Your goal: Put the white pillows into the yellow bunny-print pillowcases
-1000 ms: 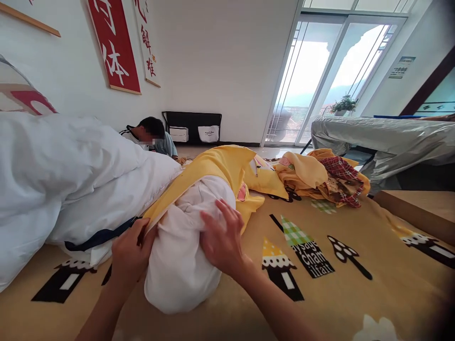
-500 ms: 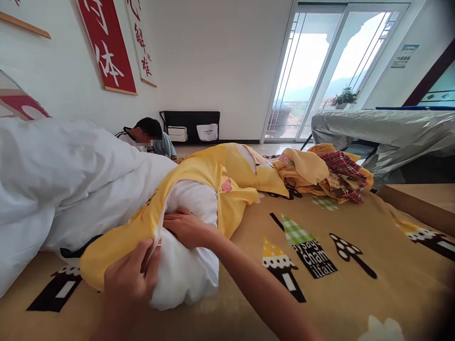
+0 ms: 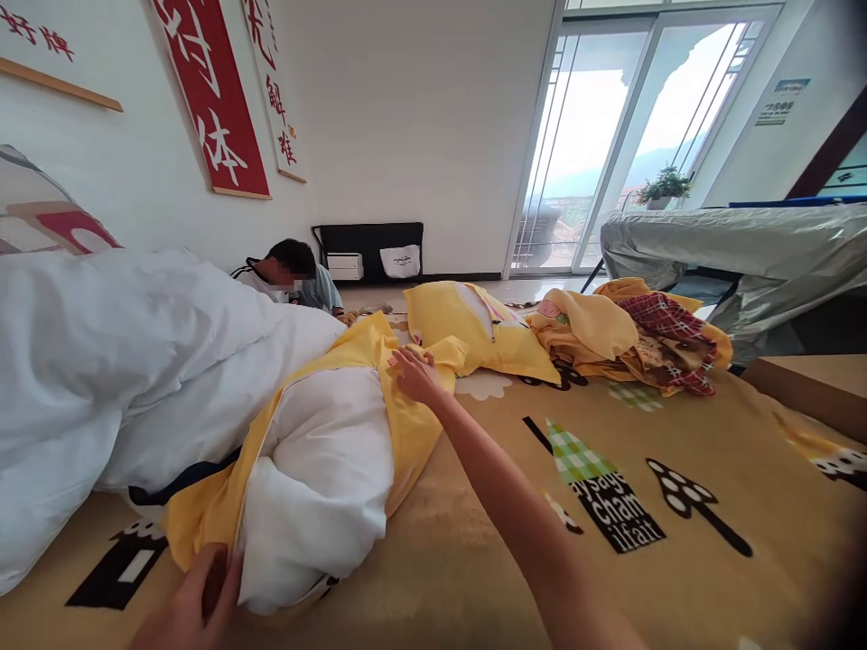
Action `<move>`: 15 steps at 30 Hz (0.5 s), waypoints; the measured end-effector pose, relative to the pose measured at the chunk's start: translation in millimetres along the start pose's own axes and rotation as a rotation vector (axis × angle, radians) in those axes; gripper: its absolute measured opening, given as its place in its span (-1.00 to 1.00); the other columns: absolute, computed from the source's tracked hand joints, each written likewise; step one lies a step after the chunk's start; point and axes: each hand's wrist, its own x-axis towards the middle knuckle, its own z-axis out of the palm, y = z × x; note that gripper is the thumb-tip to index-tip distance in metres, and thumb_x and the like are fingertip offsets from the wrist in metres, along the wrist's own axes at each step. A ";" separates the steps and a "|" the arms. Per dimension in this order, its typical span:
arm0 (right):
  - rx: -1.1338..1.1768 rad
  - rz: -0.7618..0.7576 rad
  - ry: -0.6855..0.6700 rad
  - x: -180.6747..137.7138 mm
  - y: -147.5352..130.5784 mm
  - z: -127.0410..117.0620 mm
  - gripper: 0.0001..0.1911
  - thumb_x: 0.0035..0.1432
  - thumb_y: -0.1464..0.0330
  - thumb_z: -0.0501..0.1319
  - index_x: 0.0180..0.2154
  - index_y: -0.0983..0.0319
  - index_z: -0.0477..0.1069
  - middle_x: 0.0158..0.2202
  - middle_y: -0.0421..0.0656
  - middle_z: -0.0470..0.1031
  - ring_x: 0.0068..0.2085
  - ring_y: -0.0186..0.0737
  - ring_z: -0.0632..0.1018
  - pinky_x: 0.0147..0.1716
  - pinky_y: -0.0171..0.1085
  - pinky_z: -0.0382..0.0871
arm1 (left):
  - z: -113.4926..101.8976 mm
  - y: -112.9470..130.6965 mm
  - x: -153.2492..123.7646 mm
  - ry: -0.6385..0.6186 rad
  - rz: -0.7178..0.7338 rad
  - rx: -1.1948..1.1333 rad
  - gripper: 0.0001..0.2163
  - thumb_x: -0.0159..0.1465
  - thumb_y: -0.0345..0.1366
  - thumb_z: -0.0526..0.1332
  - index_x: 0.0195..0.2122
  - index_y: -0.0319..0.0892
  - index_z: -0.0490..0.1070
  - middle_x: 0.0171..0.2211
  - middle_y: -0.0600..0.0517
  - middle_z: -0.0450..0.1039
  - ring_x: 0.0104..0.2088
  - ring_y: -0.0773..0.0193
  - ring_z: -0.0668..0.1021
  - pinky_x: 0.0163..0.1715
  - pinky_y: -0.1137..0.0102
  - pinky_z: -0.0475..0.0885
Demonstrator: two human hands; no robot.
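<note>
White quilt [image 3: 318, 478] is bunched into the open end of yellow cover [image 3: 406, 433], lying on the printed sheet [image 3: 610, 469] left of centre; the bulging white end faces the camera, with the cover wrapped round both sides. Right hand [image 3: 414, 375] is laid on the cover's upper edge at the far side of the bundle, fingers spread and flat, nothing clamped. Left hand [image 3: 193, 605] is seen at the bottom edge, fingers curled against the cover's near hem beside the quilt; grip on the fabric cannot be told, as the hand is partly cut off. A large white duvet [image 3: 122, 343] is piled just left of the bundle. A yellow pillow [image 3: 467, 329] lies behind the right hand, a heap of mixed fabrics [image 3: 637, 338] further right. A seated person [image 3: 291, 271] is seen by the back wall.
</note>
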 end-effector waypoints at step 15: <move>-0.301 0.102 0.330 -36.5 43.1 -156.7 -0.67 0.33 0.45 -0.14 -0.10 0.30 0.37 -0.09 0.05 0.48 -0.08 -0.07 0.45 -0.09 -0.13 0.14 | -86.6 90.6 123.2 0.286 0.198 -0.036 -0.61 0.18 0.04 0.02 -0.60 -0.14 0.31 -0.73 0.11 0.27 -0.61 0.28 0.36 -0.56 0.44 0.17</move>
